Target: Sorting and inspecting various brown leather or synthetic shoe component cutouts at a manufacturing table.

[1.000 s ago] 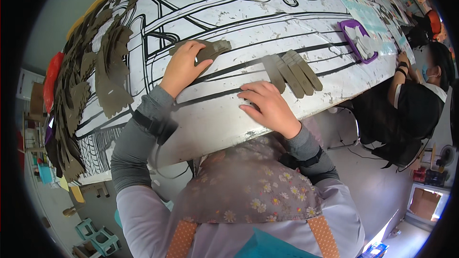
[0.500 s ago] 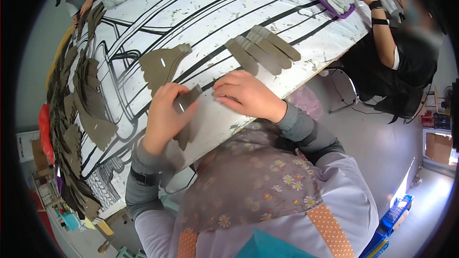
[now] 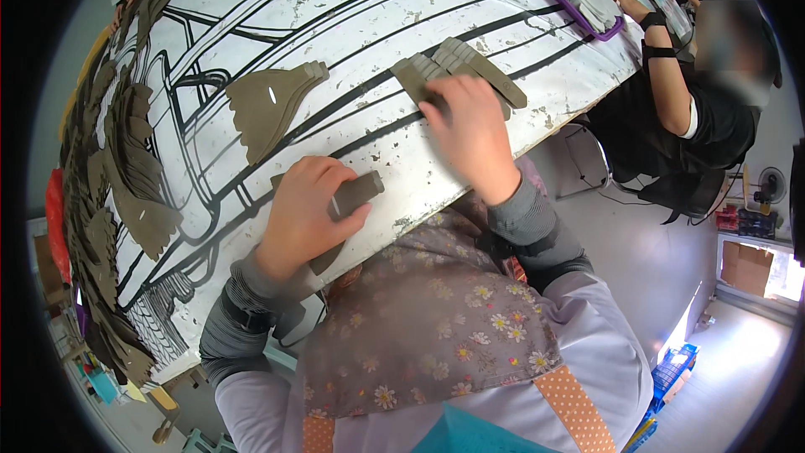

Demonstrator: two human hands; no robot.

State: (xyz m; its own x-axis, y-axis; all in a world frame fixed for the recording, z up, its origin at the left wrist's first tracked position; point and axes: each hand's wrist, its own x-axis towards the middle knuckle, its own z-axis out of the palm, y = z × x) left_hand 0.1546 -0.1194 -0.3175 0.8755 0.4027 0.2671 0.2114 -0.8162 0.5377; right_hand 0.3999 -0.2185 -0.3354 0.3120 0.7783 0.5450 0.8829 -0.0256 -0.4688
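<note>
Covers a partly hidden brown piece (image 3: 362,190), left of frame centre, with a half-curled left hand (image 3: 309,205) and overlaps brown strips (image 3: 496,77), above centre, with a blurred right hand (image 3: 474,132), with either grip too obscured to tell, possibly skewing the strips through a sideways drag.

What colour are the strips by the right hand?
The strips are olive-brown with paler, greyer far ends, best seen in the head view.
</note>
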